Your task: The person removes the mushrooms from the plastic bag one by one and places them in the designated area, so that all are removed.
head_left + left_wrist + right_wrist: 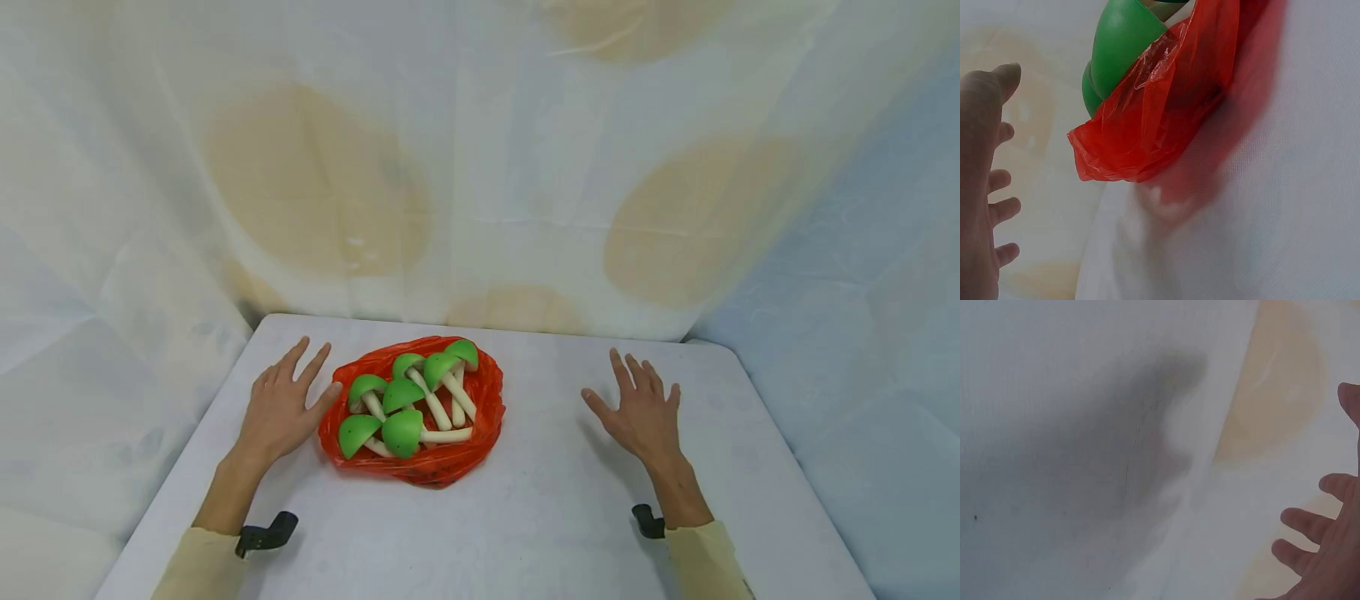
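Observation:
Several toy mushrooms with green caps (402,433) and pale stems lie in a spread-open red plastic bag (442,473) left of the table's middle. My left hand (281,412) is just left of the bag, fingers spread, its thumb close to the bag's edge. In the left wrist view the bag's crumpled side (1147,137) and a green cap (1124,47) rise beside the spread fingers. My right hand (641,417) hovers over the table well right of the bag, fingers apart and nothing in them. Its fingers (1307,525) show at the right wrist view's edge.
A white-covered table (540,517) carries the bag. Pale cloth with tan round spots (322,183) hangs behind its back edge, and plain pale cloth (862,333) hangs at both sides. Each wrist wears a black strap mount (270,532).

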Available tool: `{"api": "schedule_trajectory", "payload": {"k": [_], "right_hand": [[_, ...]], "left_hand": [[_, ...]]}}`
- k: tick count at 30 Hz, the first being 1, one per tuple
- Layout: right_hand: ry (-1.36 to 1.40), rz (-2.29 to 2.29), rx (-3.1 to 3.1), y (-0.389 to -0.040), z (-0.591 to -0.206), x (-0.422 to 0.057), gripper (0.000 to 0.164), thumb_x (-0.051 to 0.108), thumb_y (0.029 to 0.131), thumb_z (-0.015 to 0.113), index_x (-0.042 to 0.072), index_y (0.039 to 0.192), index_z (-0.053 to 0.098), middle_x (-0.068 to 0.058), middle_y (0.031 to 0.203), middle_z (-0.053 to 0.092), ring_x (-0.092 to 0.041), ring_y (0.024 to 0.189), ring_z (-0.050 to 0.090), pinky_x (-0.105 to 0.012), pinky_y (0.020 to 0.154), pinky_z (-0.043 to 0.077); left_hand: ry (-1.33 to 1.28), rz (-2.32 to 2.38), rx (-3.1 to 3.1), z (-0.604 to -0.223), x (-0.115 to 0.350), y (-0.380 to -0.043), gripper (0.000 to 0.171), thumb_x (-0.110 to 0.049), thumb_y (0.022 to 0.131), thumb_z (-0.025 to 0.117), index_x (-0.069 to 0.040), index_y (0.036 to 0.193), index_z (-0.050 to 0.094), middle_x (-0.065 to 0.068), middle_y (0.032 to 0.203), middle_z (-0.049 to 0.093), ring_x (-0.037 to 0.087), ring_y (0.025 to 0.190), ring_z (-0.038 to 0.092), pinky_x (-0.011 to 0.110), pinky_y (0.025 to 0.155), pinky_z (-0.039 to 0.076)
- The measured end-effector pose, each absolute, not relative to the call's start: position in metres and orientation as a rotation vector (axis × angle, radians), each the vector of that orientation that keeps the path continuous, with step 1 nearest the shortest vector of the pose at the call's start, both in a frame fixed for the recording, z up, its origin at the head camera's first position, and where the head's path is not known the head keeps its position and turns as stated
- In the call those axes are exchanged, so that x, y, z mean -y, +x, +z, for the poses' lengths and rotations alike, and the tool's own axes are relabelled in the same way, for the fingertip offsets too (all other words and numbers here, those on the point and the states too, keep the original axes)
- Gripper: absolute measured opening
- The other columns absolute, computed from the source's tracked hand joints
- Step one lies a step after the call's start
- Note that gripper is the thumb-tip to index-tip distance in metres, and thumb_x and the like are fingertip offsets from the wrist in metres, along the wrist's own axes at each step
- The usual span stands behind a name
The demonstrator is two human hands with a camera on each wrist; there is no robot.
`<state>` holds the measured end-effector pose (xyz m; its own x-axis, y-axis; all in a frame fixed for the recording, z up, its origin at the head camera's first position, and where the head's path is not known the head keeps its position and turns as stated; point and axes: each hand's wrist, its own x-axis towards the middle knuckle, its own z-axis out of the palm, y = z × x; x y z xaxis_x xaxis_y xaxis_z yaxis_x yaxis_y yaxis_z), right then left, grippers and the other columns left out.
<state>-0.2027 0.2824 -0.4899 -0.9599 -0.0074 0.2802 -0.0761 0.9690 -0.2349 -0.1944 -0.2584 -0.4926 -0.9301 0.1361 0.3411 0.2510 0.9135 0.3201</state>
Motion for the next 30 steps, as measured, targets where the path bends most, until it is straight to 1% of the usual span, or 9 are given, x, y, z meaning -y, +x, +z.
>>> {"api": "schedule_trajectory", "payload": {"k": [5,8,11,13,16,18,22,26,30], "right_hand": [[0.09,0.473,2.819,-0.202,-0.49,-0.28,0.086,0.065,0.092,0.056,0.017,0.159,0.03,-0.023,0.15,0.042,-0.049,0.135,0.036,-0.074,0.1,0.028],[0.098,0.582,2.82,-0.204,-0.489,-0.277,0.084,0.064,0.093,0.058,0.018,0.158,0.032,-0.023,0.145,0.045,-0.047,0.13,0.041,-0.07,0.096,0.035],[0.119,0.737,2.814,-0.204,-0.486,-0.274,0.08,0.061,0.093,0.059,0.019,0.157,0.034,-0.02,0.136,0.048,-0.039,0.121,0.046,-0.061,0.092,0.042],[0.139,0.831,2.804,-0.204,-0.483,-0.271,0.077,0.059,0.094,0.061,0.019,0.155,0.037,-0.018,0.131,0.051,-0.033,0.113,0.049,-0.053,0.086,0.045],[0.193,0.939,2.776,-0.205,-0.48,-0.265,0.071,0.052,0.095,0.065,0.019,0.153,0.041,-0.013,0.124,0.053,-0.026,0.103,0.051,-0.043,0.079,0.045],[0.236,0.988,2.749,-0.205,-0.477,-0.261,0.066,0.044,0.095,0.068,0.018,0.15,0.044,-0.011,0.12,0.055,-0.024,0.098,0.052,-0.039,0.077,0.045],[0.315,1.074,2.711,-0.204,-0.473,-0.251,0.061,0.033,0.094,0.072,0.017,0.147,0.048,-0.008,0.116,0.058,-0.021,0.091,0.054,-0.035,0.076,0.047],[0.345,1.171,2.691,-0.205,-0.472,-0.24,0.058,0.032,0.095,0.071,0.019,0.147,0.048,-0.006,0.117,0.06,-0.018,0.089,0.055,-0.033,0.077,0.049],[0.348,1.276,2.665,-0.207,-0.473,-0.23,0.055,0.033,0.096,0.07,0.024,0.145,0.049,-0.003,0.119,0.059,-0.018,0.091,0.055,-0.035,0.082,0.05]], "left_hand": [[-0.302,-0.64,2.739,-0.493,0.257,-0.195,0.07,-0.052,0.099,0.053,-0.026,0.159,0.03,0.019,0.162,0.026,0.049,0.139,0.033,0.076,0.101,0.025],[-0.313,-0.711,2.725,-0.493,0.257,-0.195,0.068,-0.049,0.099,0.056,-0.025,0.159,0.031,0.019,0.159,0.029,0.049,0.137,0.035,0.076,0.099,0.027],[-0.339,-0.79,2.697,-0.493,0.258,-0.195,0.065,-0.042,0.099,0.059,-0.022,0.156,0.037,0.02,0.155,0.035,0.046,0.135,0.037,0.075,0.098,0.029],[-0.359,-0.852,2.679,-0.493,0.259,-0.195,0.062,-0.036,0.099,0.062,-0.019,0.154,0.041,0.02,0.151,0.038,0.045,0.134,0.037,0.074,0.098,0.031],[-0.381,-0.966,2.659,-0.494,0.26,-0.197,0.058,-0.029,0.099,0.064,-0.018,0.152,0.044,0.019,0.15,0.039,0.043,0.136,0.036,0.073,0.1,0.031],[-0.394,-1.041,2.649,-0.495,0.261,-0.197,0.057,-0.027,0.099,0.064,-0.019,0.152,0.044,0.018,0.15,0.038,0.041,0.136,0.035,0.072,0.101,0.032],[-0.42,-1.139,2.622,-0.497,0.263,-0.199,0.054,-0.024,0.1,0.063,-0.02,0.151,0.046,0.015,0.15,0.039,0.037,0.132,0.04,0.067,0.098,0.037],[-0.435,-1.193,2.602,-0.497,0.263,-0.201,0.052,-0.019,0.1,0.063,-0.02,0.15,0.047,0.012,0.15,0.042,0.035,0.128,0.046,0.061,0.094,0.04],[-0.434,-1.27,2.6,-0.498,0.263,-0.203,0.053,-0.017,0.1,0.062,-0.023,0.15,0.046,0.009,0.149,0.044,0.034,0.129,0.047,0.059,0.098,0.04]]}}
